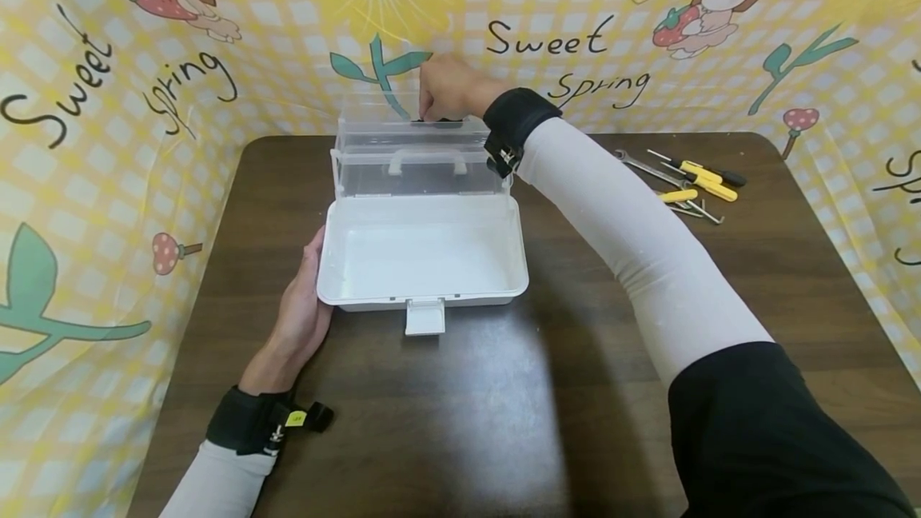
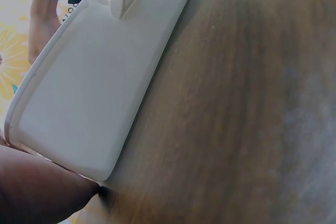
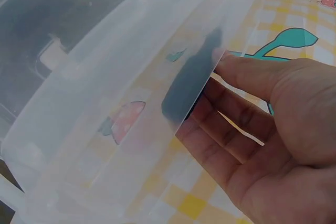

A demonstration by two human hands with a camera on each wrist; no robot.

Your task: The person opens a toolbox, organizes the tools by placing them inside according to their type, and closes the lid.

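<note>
A white toolbox (image 1: 423,250) stands with its lid raised, its front latch (image 1: 425,318) hanging down and its lower compartment bare. My left hand (image 1: 298,314) rests against the box's left side, its fingers fairly straight; a thumb (image 2: 44,184) shows by the front corner in the left wrist view. Behind the compartment, my right hand (image 1: 456,90) reaches over the raised clear tray (image 1: 410,134). In the right wrist view its curled fingers hold a black object (image 3: 191,80) at the tray's edge. Frosted plastic blurs that object, so its kind cannot be told.
To the right on the dark wooden table (image 1: 612,438) lie yellow-and-black screwdrivers (image 1: 708,182), a wrench (image 1: 651,170) and some hex keys (image 1: 701,210), partly behind the right forearm. A yellow checked cloth (image 1: 288,38) hangs behind the table and along its sides.
</note>
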